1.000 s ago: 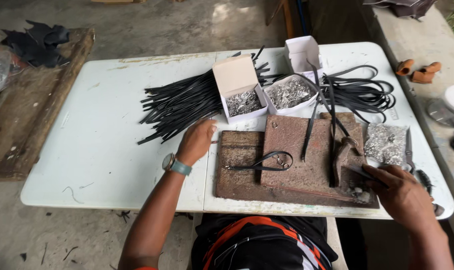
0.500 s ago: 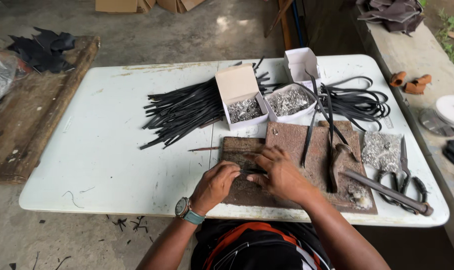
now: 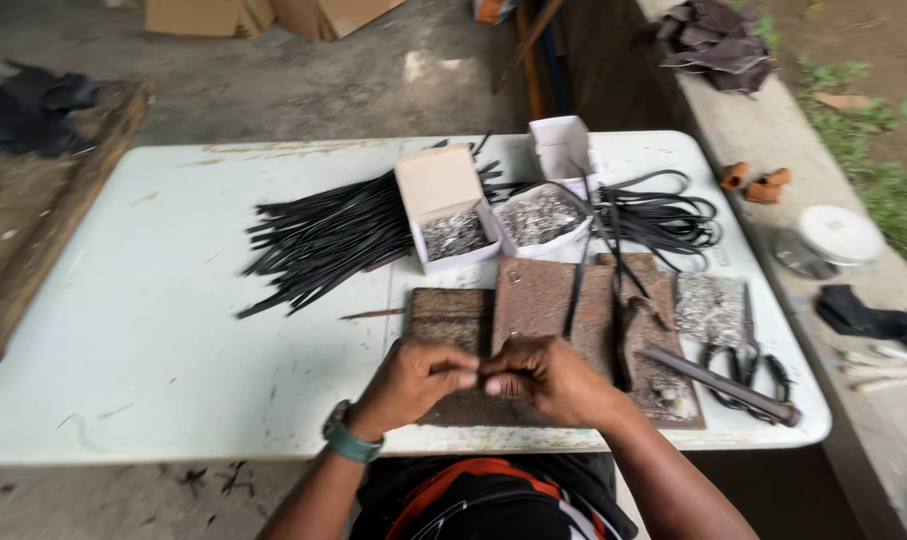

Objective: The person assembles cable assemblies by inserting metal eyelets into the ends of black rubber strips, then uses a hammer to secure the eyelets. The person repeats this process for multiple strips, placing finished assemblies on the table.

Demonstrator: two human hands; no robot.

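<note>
1. Two hands meet over the near edge of the surface (image 3: 153,300): left hand (image 3: 413,380) and right hand (image 3: 543,378), fingertips pinched together on something small and dark; its kind cannot be told.
2. Risk, as a judgement: so small a piece, held by fingertips alone, could slip and drop onto the brown metal plate (image 3: 533,300) beneath, or off the near edge.
3. Pose: both wrists bent inward, knuckles up, a watch (image 3: 349,440) on the left wrist.
4. Beyond, toward the far edge: black strips (image 3: 323,240) and an open box of metal bits (image 3: 453,235).
5. Near the right edge: an iron bar (image 3: 718,382).
</note>
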